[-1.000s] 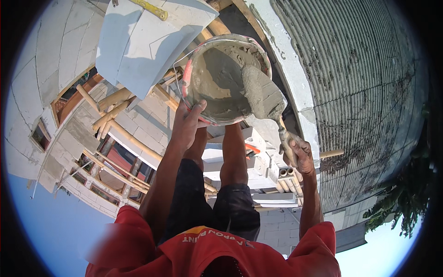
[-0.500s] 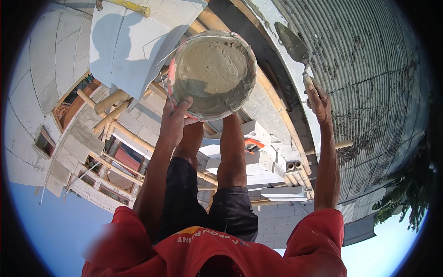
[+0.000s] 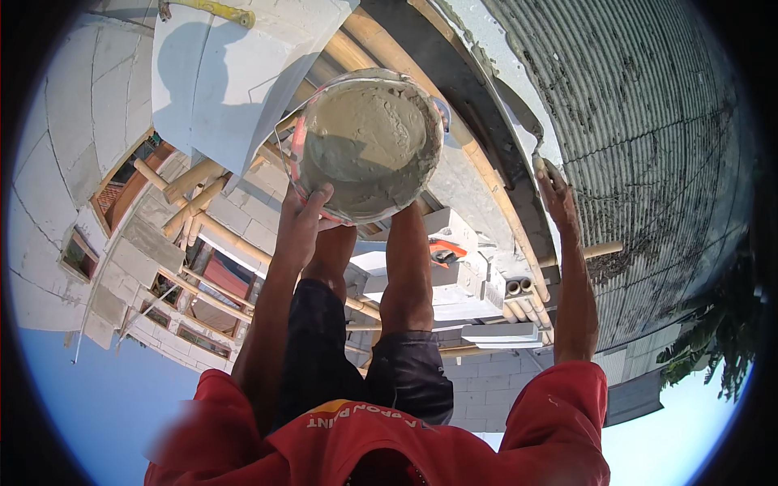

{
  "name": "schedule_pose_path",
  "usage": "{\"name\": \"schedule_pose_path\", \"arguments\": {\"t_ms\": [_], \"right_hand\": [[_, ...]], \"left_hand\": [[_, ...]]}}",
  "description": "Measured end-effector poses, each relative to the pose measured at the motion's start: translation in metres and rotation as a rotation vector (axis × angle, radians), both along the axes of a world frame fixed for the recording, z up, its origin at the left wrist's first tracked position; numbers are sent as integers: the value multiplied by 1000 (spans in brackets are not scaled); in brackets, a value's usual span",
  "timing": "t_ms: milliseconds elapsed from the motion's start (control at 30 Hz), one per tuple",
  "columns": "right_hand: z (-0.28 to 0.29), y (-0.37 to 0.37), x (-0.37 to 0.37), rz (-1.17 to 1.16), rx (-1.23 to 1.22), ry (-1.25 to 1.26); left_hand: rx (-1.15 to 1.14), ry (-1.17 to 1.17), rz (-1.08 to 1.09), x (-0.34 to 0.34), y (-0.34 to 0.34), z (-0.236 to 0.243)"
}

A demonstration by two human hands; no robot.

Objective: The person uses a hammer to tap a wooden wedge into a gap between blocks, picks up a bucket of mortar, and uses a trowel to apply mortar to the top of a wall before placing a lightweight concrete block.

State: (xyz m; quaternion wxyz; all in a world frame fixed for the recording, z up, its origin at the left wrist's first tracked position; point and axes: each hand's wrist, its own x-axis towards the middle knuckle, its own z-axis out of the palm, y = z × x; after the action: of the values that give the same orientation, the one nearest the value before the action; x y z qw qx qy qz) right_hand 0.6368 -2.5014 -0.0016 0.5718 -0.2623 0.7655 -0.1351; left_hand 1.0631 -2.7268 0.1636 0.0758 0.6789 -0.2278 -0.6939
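My left hand (image 3: 306, 219) is closed on the near left rim of a red bucket (image 3: 297, 146), its thumb over the edge. Grey wet mortar (image 3: 369, 134) fills the bucket, which is held up in front of my legs with its wire handle hanging to the left. Out to the right, my right hand (image 3: 556, 194) grips a trowel (image 3: 519, 109) by its handle. The blade is seen nearly edge-on, against the pale top edge of a wall (image 3: 545, 134) beside corrugated sheeting. Some mortar lies along that wall edge farther off.
Bamboo poles (image 3: 486, 174) run beneath and beside me. White blocks (image 3: 442, 283) with an orange-handled tool (image 3: 446, 253) sit below my right leg. A yellow-handled tool (image 3: 215, 10) lies at the far left on a pale panel (image 3: 219, 89). Corrugated sheeting (image 3: 632, 121) borders the right.
The trowel has turned from showing its flat face to nearly edge-on, and my right hand has come slightly nearer to me. The bucket has shifted slightly nearer and left.
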Motion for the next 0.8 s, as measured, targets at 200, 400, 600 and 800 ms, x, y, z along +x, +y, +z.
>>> {"name": "schedule_pose_path", "arguments": {"t_ms": [200, 400, 600, 800], "right_hand": [[12, 32, -7, 46, 75, 22], [26, 56, -22, 8, 95, 32], [114, 36, -23, -91, 94, -19], [220, -25, 10, -32, 205, -223]], "left_hand": [[13, 53, 14, -3, 2, -6], [15, 45, -35, -21, -9, 2], [-116, 14, -113, -6, 2, 2], [-295, -52, -358, -9, -2, 17]]}}
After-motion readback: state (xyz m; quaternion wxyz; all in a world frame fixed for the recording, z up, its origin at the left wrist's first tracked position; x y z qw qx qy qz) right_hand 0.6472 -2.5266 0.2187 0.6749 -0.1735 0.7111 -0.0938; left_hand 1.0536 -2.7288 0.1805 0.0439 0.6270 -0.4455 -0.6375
